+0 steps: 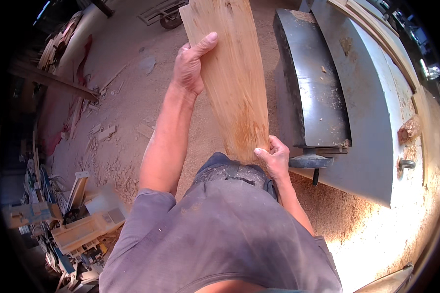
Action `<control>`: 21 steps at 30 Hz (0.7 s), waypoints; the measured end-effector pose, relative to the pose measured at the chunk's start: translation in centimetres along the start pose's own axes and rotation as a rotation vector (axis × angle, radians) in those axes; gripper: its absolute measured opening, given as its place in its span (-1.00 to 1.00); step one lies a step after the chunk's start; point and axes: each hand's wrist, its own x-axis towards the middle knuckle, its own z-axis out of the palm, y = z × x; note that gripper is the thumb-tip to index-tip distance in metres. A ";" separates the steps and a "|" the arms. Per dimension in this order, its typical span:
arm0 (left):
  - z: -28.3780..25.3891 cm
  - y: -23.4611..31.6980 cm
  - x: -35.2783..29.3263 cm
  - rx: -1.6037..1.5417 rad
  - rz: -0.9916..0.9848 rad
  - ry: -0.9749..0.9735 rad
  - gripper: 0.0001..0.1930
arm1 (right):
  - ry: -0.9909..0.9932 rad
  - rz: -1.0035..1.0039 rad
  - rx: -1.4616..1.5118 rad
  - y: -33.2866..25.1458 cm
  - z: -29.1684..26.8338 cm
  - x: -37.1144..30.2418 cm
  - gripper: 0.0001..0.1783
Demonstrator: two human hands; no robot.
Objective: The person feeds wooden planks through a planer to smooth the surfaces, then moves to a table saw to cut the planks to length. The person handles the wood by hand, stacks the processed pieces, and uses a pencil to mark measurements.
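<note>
A wide wooden board (232, 73) is held up in front of me, its far end running out of the top of the view. My left hand (193, 61) grips its left edge partway up, thumb lying on the top face. At the near right corner, my right hand (273, 155) pinches the board with the thumb on top. The fingers of both hands are partly hidden beneath the wood. Brown stains mark the board's near part. The near end is close to my waist.
To the right stands a woodworking machine with a shiny metal bed (322, 83), a handwheel (311, 161) and a grey side panel (371, 97). Wood scraps (107, 133) and sawdust cover the floor at left. A cluttered pile of tools and wood (83, 229) lies at lower left.
</note>
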 end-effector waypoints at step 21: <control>-1.0 -14.2 10.1 -0.160 -0.822 -0.641 -0.30 | 0.630 -0.064 0.411 1.2 8.5 4.6 -0.45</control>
